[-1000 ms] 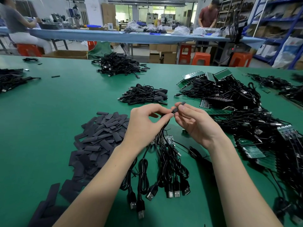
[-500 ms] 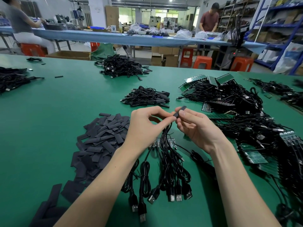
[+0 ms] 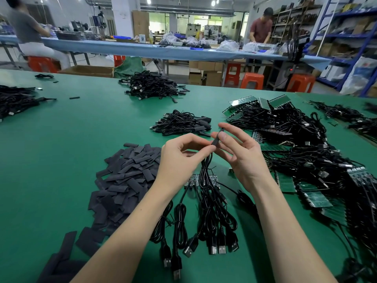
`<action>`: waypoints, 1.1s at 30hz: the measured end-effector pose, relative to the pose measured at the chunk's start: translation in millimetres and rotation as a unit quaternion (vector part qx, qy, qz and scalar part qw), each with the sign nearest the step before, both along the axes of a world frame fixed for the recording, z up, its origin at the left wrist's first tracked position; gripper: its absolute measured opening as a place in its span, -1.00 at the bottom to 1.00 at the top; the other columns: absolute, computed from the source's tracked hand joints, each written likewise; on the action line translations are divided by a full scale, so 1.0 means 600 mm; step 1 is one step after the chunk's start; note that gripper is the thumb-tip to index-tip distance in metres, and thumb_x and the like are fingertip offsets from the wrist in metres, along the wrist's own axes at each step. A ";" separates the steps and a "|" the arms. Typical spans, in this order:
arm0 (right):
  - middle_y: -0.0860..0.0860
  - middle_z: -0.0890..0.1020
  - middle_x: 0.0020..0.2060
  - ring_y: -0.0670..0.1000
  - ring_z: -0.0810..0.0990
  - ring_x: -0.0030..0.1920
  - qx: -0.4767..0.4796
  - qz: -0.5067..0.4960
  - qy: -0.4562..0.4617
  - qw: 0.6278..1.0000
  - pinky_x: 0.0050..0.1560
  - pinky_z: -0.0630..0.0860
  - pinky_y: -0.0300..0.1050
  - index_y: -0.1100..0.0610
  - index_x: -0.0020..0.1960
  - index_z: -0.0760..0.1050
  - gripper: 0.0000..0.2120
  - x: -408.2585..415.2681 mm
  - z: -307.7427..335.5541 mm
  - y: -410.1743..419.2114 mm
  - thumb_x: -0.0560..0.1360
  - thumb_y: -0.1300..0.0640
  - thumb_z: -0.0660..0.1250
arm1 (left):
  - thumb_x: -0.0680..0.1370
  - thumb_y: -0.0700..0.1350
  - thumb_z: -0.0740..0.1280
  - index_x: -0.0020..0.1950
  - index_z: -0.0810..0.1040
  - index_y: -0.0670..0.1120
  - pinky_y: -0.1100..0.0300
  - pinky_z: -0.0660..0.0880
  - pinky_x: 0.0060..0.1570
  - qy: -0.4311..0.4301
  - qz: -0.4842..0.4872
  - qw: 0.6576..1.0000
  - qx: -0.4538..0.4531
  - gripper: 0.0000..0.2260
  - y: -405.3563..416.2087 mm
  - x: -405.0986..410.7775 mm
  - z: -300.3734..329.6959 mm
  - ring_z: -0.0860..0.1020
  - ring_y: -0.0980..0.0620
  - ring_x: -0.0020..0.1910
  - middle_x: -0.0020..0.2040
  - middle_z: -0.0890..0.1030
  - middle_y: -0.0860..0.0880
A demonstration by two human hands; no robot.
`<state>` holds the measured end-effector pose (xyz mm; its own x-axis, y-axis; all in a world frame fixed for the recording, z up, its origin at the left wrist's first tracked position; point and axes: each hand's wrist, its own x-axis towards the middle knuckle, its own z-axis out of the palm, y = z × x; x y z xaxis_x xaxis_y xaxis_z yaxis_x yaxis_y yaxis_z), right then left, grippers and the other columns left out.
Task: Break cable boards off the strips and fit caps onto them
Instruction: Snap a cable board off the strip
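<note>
Above the green worktop (image 3: 61,160), mid-frame: slim black cap (image 3: 217,137) on a cable end, tilted, its cable (image 3: 206,168) dropping to a strip of boards (image 3: 201,180) with USB plugs (image 3: 216,248) fanned out near the front edge. Flat black caps piled left (image 3: 126,176), finished cables (image 3: 181,123) behind, tangled strips with cables (image 3: 295,139) right. Workshop: blue bench (image 3: 142,50), orange stools, shelving. Left hand (image 3: 179,158) grip pinches the cable just under the cap; right hand (image 3: 242,158) pinches the cap thumb-to-forefinger, other fingers loosely spread.
</note>
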<state>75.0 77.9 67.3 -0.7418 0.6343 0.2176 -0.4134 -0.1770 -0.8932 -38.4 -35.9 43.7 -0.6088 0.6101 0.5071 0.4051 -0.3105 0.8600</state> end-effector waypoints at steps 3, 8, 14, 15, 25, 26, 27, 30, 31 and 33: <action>0.18 0.73 -0.04 0.09 0.71 -0.07 -0.005 -0.012 -0.002 1.000 0.00 0.63 -0.13 0.08 0.04 0.72 -0.77 0.001 0.002 0.001 0.38 0.17 0.51 | 0.46 -0.07 0.54 -0.12 0.71 0.08 0.20 0.62 -0.10 0.001 -0.004 1.000 -0.001 -0.94 0.002 0.000 -0.003 0.70 0.04 -0.10 -0.15 0.73 0.06; 0.16 0.72 -0.05 0.06 0.70 -0.10 -0.022 -0.015 -0.009 1.000 0.00 0.63 -0.14 0.10 0.02 0.72 -0.76 0.006 0.003 0.004 0.35 0.15 0.52 | 0.46 -0.06 0.54 -0.12 0.72 0.09 0.31 0.56 -0.14 0.003 -0.012 1.000 0.003 -0.95 0.003 0.002 -0.002 0.70 0.07 -0.11 -0.16 0.73 0.07; 0.14 0.73 -0.07 0.05 0.69 -0.11 -0.023 -0.016 -0.010 1.000 -0.05 0.62 -0.18 0.08 0.06 0.69 -0.74 0.002 0.004 0.000 0.38 0.16 0.50 | 0.46 -0.06 0.54 -0.11 0.71 0.06 0.14 0.64 -0.07 0.000 -0.009 1.000 0.007 -0.95 0.002 0.004 0.000 0.70 0.02 -0.09 -0.15 0.73 0.04; 0.14 0.73 -0.07 0.05 0.69 -0.11 -0.023 -0.016 -0.010 1.000 -0.06 0.62 -0.18 0.07 0.07 0.68 -0.73 0.001 0.004 0.000 0.37 0.15 0.49 | 0.46 -0.06 0.54 -0.11 0.71 0.06 0.12 0.65 -0.06 0.002 -0.007 1.000 0.008 -0.95 0.002 0.003 0.000 0.70 0.01 -0.09 -0.14 0.73 0.04; 0.14 0.73 -0.08 0.05 0.71 -0.09 -0.028 0.001 -0.020 0.999 -0.03 0.63 -0.16 0.06 -0.02 0.75 -0.71 0.004 0.001 0.002 0.25 0.10 0.58 | 0.45 -0.04 0.54 -0.15 0.72 0.10 0.20 0.61 -0.09 -0.002 -0.008 1.000 0.008 -0.95 0.001 0.000 -0.007 0.71 0.04 -0.13 -0.16 0.73 0.06; 0.14 0.73 -0.07 0.05 0.71 -0.09 -0.027 -0.002 -0.019 0.999 -0.04 0.63 -0.16 0.07 -0.02 0.75 -0.71 0.004 0.001 0.003 0.25 0.11 0.58 | 0.45 -0.06 0.54 -0.15 0.72 0.11 0.22 0.61 -0.10 0.000 -0.008 1.000 0.008 -0.94 0.000 -0.001 -0.008 0.71 0.05 -0.12 -0.16 0.73 0.06; 0.15 0.73 -0.06 0.06 0.71 -0.10 -0.027 -0.005 -0.019 0.999 -0.04 0.63 -0.16 0.08 -0.03 0.75 -0.73 0.003 0.001 0.003 0.27 0.13 0.58 | 0.46 -0.07 0.54 -0.14 0.71 0.11 0.23 0.60 -0.10 0.001 -0.009 1.000 0.006 -0.94 0.001 -0.002 -0.009 0.70 0.05 -0.12 -0.16 0.73 0.06; 0.17 0.73 -0.05 0.06 0.70 -0.11 -0.041 -0.025 -0.018 0.999 -0.06 0.63 -0.17 0.12 -0.03 0.74 -0.76 -0.001 0.000 0.003 0.30 0.17 0.55 | 0.46 -0.03 0.53 -0.07 0.69 0.06 0.28 0.59 -0.09 -0.013 -0.014 1.000 -0.010 -0.91 0.006 -0.001 -0.009 0.69 0.07 -0.07 -0.10 0.72 0.06; 0.16 0.73 -0.06 0.06 0.69 -0.11 -0.052 -0.035 -0.018 0.998 -0.07 0.63 -0.18 0.13 -0.02 0.72 -0.76 -0.003 -0.001 0.003 0.31 0.18 0.54 | 0.43 0.03 0.53 -0.03 0.66 0.07 0.28 0.59 -0.07 -0.027 -0.014 0.999 -0.024 -0.84 0.008 0.001 -0.010 0.69 0.09 -0.06 -0.06 0.71 0.07; 0.16 0.72 -0.07 0.06 0.68 -0.12 -0.079 -0.063 -0.015 0.995 -0.10 0.63 -0.21 0.14 0.01 0.70 -0.77 -0.004 -0.001 0.005 0.35 0.21 0.52 | 0.34 0.20 0.52 0.06 0.57 0.12 0.24 0.59 0.00 -0.050 -0.019 0.995 -0.086 -0.64 0.009 0.001 -0.015 0.68 0.11 -0.05 0.02 0.66 0.11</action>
<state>72.4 80.8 66.7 -0.6593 0.7469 0.0864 -0.4150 -0.2657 -0.8701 -37.8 -30.5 34.8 -0.6257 0.7068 0.3301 0.3048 -0.1680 0.9375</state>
